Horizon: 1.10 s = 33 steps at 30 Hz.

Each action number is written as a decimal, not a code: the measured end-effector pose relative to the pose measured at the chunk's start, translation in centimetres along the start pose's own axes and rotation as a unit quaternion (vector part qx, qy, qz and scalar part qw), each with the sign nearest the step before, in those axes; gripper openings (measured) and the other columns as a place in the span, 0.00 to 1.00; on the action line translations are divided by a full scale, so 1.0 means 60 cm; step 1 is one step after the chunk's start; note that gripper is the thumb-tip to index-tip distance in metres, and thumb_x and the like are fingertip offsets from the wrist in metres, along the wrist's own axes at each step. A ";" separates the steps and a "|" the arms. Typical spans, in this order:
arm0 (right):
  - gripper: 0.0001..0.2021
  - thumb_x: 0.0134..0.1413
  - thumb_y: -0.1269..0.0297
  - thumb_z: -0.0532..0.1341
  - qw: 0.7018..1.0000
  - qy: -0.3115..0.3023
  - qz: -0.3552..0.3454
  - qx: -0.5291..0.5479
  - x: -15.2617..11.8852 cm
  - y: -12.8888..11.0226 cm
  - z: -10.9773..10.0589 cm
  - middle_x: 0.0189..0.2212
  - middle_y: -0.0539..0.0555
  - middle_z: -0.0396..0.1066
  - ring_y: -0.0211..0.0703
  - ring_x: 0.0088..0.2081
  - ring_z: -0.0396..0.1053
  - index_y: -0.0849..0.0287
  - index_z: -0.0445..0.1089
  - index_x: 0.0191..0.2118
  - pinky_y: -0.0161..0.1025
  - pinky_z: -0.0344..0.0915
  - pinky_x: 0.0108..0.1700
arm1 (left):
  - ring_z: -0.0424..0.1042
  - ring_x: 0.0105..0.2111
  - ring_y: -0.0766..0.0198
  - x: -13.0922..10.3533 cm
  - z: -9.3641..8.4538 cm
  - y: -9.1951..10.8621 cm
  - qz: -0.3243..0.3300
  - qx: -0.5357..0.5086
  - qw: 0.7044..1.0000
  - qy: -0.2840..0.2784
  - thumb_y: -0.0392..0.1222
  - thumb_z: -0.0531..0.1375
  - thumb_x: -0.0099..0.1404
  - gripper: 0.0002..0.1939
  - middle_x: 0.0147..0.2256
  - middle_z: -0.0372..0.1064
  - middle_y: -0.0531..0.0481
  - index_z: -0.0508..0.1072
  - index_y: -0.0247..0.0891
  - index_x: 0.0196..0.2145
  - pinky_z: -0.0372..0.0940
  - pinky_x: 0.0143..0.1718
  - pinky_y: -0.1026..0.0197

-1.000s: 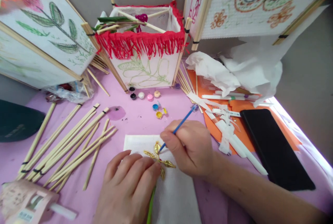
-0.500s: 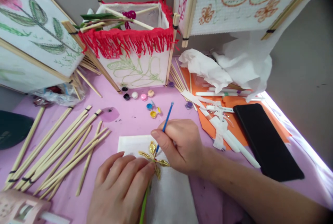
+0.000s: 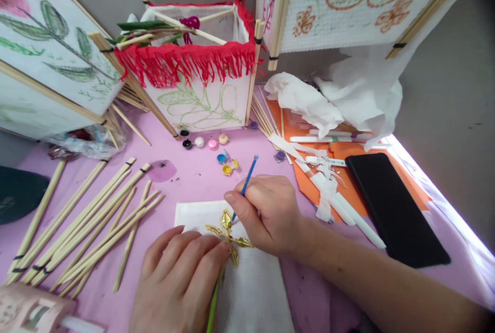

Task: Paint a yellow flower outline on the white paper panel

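My right hand pinches a slim blue paintbrush, its lower end pointing down beside the petals of a gold flower. The flower has leaf-shaped gold petals, a small red centre and a green stem. My left hand is closed on the flower just below its head, fingertips by the petals; its palm side is hidden. Beneath both hands lies a white cloth panel. Beyond the brush stand small open paint pots, among them a yellow one and a blue one.
Wooden sticks lie at the left, near a pink glue gun. A red-fringed lantern stands behind the paint pots. To the right are a black phone, orange sheets, white scraps and crumpled white paper.
The paintbrush tip has risen slightly away from the flower's centre. My left hand and the flower keep their place on the cloth.
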State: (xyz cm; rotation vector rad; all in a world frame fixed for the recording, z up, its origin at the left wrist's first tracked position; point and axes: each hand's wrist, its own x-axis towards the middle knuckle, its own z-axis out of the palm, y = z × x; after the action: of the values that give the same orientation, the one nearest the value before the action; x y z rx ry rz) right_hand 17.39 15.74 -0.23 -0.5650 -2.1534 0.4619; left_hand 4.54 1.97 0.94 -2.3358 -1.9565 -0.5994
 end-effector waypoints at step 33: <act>0.10 0.60 0.69 0.53 0.997 0.061 0.044 -0.029 0.019 0.035 -0.011 0.29 0.52 0.75 0.36 0.30 0.71 0.61 0.69 0.30 0.34 0.65 0.34 | 0.67 0.36 0.62 0.003 0.016 0.008 -0.028 -0.063 0.995 0.074 0.39 0.46 0.68 0.15 0.34 0.73 0.51 0.72 0.40 0.38 0.53 0.48 0.52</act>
State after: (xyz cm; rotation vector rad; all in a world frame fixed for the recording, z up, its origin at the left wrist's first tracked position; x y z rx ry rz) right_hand 17.80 18.19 -0.21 -0.7044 -2.0363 0.4035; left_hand 5.28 2.29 0.23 -2.2360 -1.9790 -0.8969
